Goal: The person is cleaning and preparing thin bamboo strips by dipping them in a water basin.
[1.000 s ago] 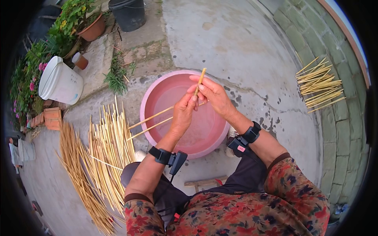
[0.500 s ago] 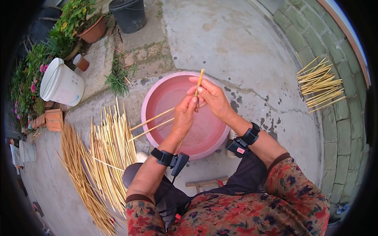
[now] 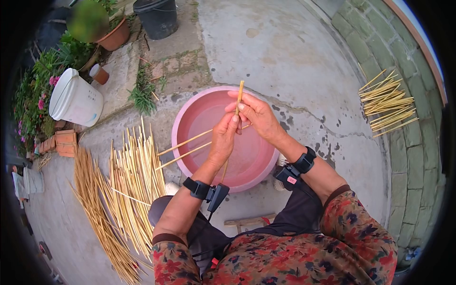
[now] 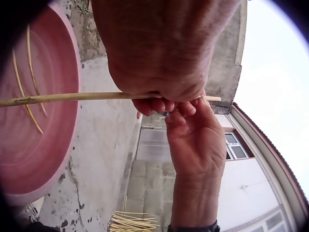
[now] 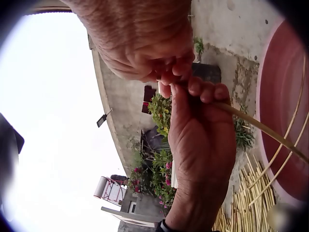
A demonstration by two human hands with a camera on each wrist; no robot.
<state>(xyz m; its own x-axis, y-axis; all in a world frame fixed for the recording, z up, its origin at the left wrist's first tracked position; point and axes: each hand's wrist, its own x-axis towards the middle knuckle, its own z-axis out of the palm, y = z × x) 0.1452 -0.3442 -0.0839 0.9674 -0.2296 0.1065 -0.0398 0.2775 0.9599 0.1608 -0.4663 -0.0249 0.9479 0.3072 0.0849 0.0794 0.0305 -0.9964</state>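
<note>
Grey concrete ground (image 3: pixel 285 42). Heap of long, straw-coloured stalks (image 3: pixel 135 175), left of basin. One round pink plastic basin (image 3: pixel 254 156); two pale yellow stalks (image 3: pixel 190 139) crossing its left rim. One white plastic bucket (image 3: pixel 78 102), left side. Pile of short yellow stalks (image 3: pixel 387 102), far right. Left hand (image 3: pixel 222 140), right hand (image 3: pixel 261 122), above basin: each grip narrow, pinching one slender yellow stalk (image 3: pixel 241 90), its tip projecting past the fingers.

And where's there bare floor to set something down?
Bare concrete runs beyond the pink basin, between the black bucket and the short stalks. It's crowded left of the basin, where long stalks lie side by side and two stalks cross its rim.
</note>
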